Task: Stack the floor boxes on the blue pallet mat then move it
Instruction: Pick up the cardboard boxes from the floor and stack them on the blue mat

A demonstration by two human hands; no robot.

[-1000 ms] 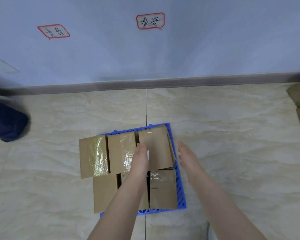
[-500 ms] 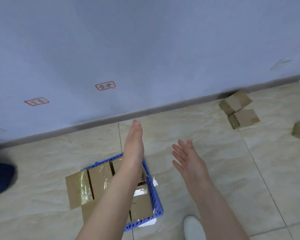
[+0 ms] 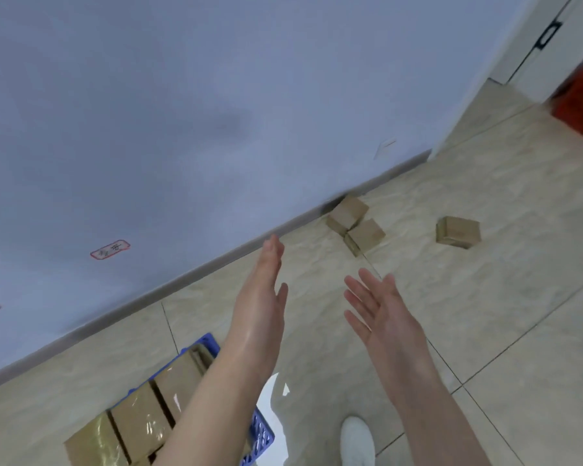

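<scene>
The blue pallet mat (image 3: 262, 435) lies at the bottom left, carrying several taped cardboard boxes (image 3: 138, 420); my left forearm hides its right side. Two brown boxes (image 3: 355, 220) touch each other on the floor against the wall's skirting, and a third box (image 3: 457, 231) lies alone to their right. My left hand (image 3: 261, 290) is raised edge-on with straight fingers, holding nothing. My right hand (image 3: 379, 312) hovers palm up with spread fingers, also empty. Both hands are in the air, well short of the floor boxes.
A grey-blue wall with red-framed labels (image 3: 110, 249) fills the upper left. A red object (image 3: 581, 102) stands by a white door at the far right. My white shoe (image 3: 356, 440) is on the beige tiles near the mat.
The view has swung up and to the right, away from the mat toward the loose boxes. Both hands left the stacked boxes and rose empty into the air.
</scene>
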